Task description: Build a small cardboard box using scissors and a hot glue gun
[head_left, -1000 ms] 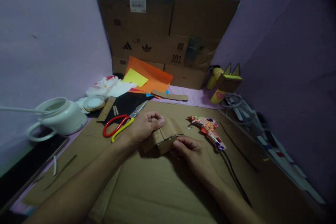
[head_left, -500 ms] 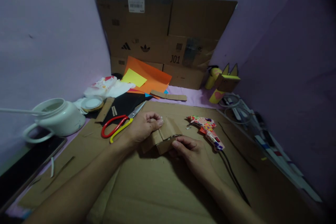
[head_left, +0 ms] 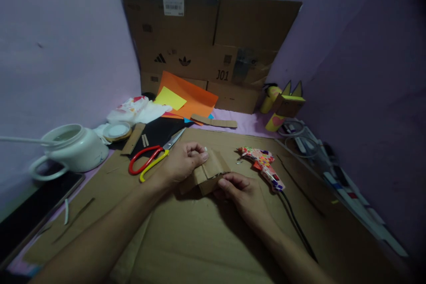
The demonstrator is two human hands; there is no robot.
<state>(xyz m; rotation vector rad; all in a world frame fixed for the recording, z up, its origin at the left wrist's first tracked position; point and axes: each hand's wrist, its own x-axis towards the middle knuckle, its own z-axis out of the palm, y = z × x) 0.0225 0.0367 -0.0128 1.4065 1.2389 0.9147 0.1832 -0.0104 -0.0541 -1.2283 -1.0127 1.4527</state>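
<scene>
Between both hands is a small folded cardboard piece [head_left: 210, 169], box-like, held just over the cardboard sheet [head_left: 186, 239]. My left hand [head_left: 188, 162] pinches its upper left edge between thumb and fingers. At the lower right corner, my right hand [head_left: 241, 191] grips it, thumb on the near side and fingertips partly hidden behind. Left of my left hand lie scissors [head_left: 149, 159] with one red and one yellow handle, blades pointing away. A glue gun [head_left: 262, 166] in flowered wrapping rests right of the piece, its black cord trailing toward me.
A white enamel pot [head_left: 75, 148] stands at the left by a dark flat device [head_left: 40, 213]. Orange paper [head_left: 191, 95], a yellow sheet [head_left: 171, 99] and a cardboard strip [head_left: 216, 122] lie at the back. A yellow craft figure [head_left: 282, 106] stands back right, near markers [head_left: 353, 199].
Both hands keep their grip on the cardboard piece, which has tilted very slightly. Nothing else has visibly moved.
</scene>
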